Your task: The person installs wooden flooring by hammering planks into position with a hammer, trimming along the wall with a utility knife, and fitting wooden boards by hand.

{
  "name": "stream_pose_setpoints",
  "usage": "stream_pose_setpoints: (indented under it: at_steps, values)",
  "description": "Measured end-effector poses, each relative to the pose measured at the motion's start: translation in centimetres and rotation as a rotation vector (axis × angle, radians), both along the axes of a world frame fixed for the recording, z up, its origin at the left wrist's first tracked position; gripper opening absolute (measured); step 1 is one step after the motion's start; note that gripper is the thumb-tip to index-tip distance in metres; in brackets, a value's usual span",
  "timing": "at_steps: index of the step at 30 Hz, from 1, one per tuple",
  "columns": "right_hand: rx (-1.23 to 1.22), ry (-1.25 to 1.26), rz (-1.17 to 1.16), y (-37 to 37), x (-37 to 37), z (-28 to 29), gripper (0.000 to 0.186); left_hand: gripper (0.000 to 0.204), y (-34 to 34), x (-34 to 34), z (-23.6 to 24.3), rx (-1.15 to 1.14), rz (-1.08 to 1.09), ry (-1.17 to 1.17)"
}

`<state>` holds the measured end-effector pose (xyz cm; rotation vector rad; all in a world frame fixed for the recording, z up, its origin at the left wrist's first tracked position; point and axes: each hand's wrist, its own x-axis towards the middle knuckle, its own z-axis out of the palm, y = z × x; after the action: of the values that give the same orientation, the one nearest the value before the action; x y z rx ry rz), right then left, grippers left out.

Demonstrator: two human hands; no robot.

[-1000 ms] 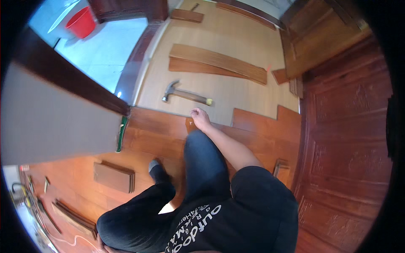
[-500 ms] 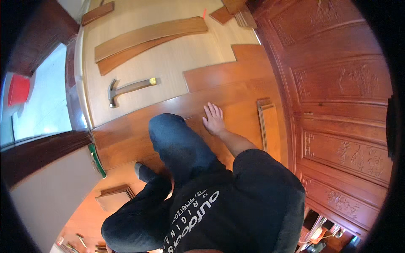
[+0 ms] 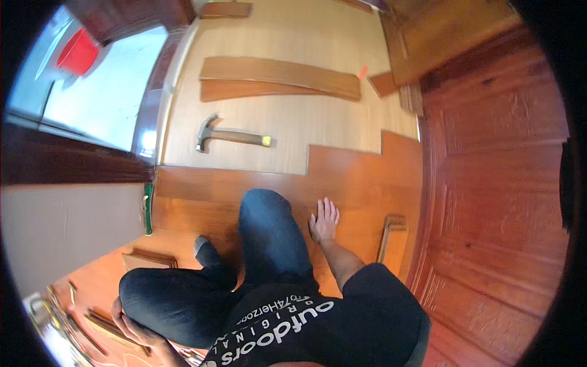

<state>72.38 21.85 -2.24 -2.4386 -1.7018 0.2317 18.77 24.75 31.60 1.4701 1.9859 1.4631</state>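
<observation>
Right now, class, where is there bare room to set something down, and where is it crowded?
Bare: pale floor beyond the two loose planks, and its patch between them, the hammer and the laid boards; on those boards, a strip between the right hand and the plank stack. Crowded: lower left, loose boards by the left hand.

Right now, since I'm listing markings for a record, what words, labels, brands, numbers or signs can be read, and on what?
Black T-shirt: white printed lettering, partly readable; its wording is withheld here.
Hammer: any marking is too small to read.
Floorboards by the right hand: no lettering visible.
</observation>
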Motion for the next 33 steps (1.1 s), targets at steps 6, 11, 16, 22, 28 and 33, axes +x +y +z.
stream_pose_setpoints:
  at_steps: [6,11,16,22,28,33]
  values:
    - [-0.058,-0.06,0.025,0.8,-0.6,-0.6,0.066,0.036,-1.1,2.6,1.4,-0.068,0.149,-0.04]
    - [0.099,-0.234,0.201,-0.2,2.6,-1.7,0.059,0.026,1.3,5.1,2.0,-0.165,0.124,0.049]
    - [0.192,-0.366,0.205,1.3,2.5,-5.3,0.056,0.028,1.7,4.4,3.5,0.002,0.006,0.152]
    - [0.257,-0.284,0.436,6.7,0.6,-6.3,0.057,0.027,1.3,4.6,3.1,0.086,-0.019,0.162]
    - [0.317,-0.24,0.484,10.1,-1.0,-6.9,0.058,0.029,1.3,4.0,2.7,0.075,-0.033,0.237]
    - [0.369,-0.217,0.536,13.8,-1.4,-6.8,0.058,0.03,1.4,4.0,2.8,0.09,-0.043,0.319]
